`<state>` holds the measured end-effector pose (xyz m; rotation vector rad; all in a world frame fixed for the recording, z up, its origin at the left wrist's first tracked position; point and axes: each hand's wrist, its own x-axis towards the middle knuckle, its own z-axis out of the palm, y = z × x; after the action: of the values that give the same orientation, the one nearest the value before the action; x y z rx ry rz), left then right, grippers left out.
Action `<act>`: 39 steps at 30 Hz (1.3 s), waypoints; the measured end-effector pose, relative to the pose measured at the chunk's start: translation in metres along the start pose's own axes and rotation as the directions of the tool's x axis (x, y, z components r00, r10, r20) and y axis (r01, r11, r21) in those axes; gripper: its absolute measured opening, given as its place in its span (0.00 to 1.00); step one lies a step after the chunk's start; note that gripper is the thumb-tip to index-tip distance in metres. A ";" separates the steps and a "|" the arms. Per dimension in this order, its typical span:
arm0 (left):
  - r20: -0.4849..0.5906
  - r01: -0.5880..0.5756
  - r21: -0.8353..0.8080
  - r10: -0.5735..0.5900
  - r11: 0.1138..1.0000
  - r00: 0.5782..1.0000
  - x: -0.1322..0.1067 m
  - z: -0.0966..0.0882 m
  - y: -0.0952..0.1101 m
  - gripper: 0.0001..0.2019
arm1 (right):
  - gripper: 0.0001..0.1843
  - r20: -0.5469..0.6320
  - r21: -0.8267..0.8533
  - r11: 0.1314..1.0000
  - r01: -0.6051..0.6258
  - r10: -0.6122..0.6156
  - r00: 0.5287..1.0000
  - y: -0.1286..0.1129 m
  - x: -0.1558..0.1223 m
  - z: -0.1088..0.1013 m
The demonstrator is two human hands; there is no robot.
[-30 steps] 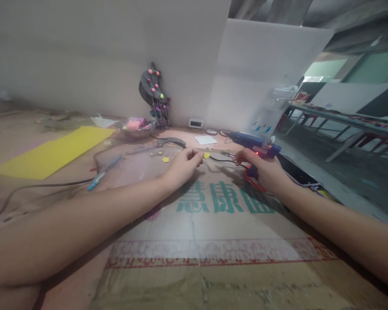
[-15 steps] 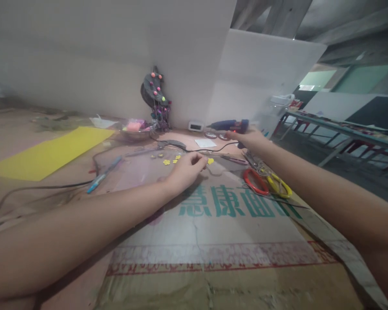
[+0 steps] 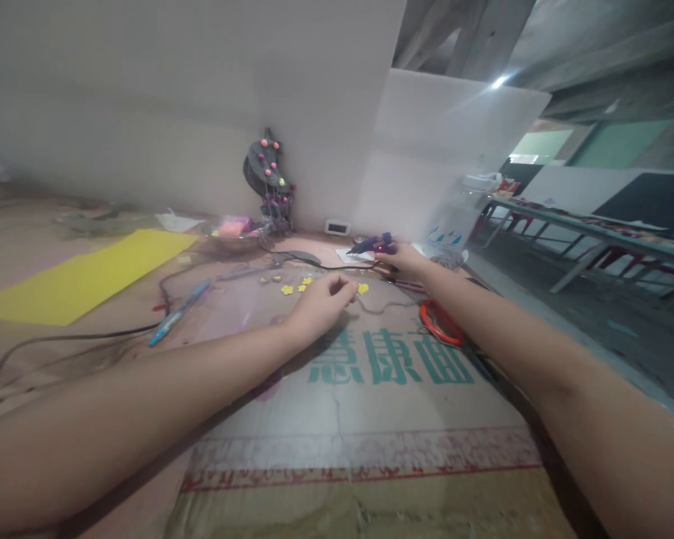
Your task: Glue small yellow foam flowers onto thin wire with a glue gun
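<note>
My right hand point(image 3: 401, 258) is wrapped round a dark blue glue gun point(image 3: 374, 245) with a small red light. Its nozzle points left, over a small white sheet point(image 3: 353, 257). Thumb and fingers of my left hand point(image 3: 329, 296) are pinched together, with a small yellow flower point(image 3: 362, 288) at their tips. A thin grey cord point(image 3: 387, 308) runs right from beside this flower. Just behind my left hand lie several more yellow flower cut-outs point(image 3: 287, 290). Red-handled scissors point(image 3: 439, 323) are partly hidden under my right forearm.
Left on the table are a yellow sheet point(image 3: 90, 273), a blue pen point(image 3: 180, 313) and a black cable point(image 3: 73, 336). Behind stand a bowl point(image 3: 234, 243), a grey moon-shaped ornament point(image 3: 263, 168) with coloured balls and a small white digital display point(image 3: 338, 227). Printed cardboard point(image 3: 371, 408) covers the front.
My right hand has brought the glue gun left and nearer, over the white sheet. My right forearm now covers the yellow scissor handle. The left hand keeps its pinch in nearly the same place.
</note>
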<state>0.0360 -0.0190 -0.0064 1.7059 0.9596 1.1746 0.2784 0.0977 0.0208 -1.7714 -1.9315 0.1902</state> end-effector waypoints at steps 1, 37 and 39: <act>-0.012 0.003 -0.011 -0.003 1.000 1.000 0.000 0.000 0.000 0.10 | 0.17 -0.003 -0.043 0.999 -0.010 0.009 1.000 0.001 -0.005 -0.004; -0.034 -0.036 -0.027 0.035 0.999 0.999 -0.003 -0.001 0.006 0.10 | 0.11 -0.096 -0.010 0.861 0.508 -0.506 0.857 -0.049 -0.133 0.018; -0.028 -0.033 -0.026 0.033 0.999 0.999 -0.002 -0.001 0.006 0.10 | 0.12 -0.126 -0.034 0.829 0.558 -0.557 0.821 -0.046 -0.131 0.020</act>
<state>0.0351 -0.0230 -0.0016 1.6947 0.9321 1.2302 0.2308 -0.0298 -0.0117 -1.1050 -2.2493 -0.1278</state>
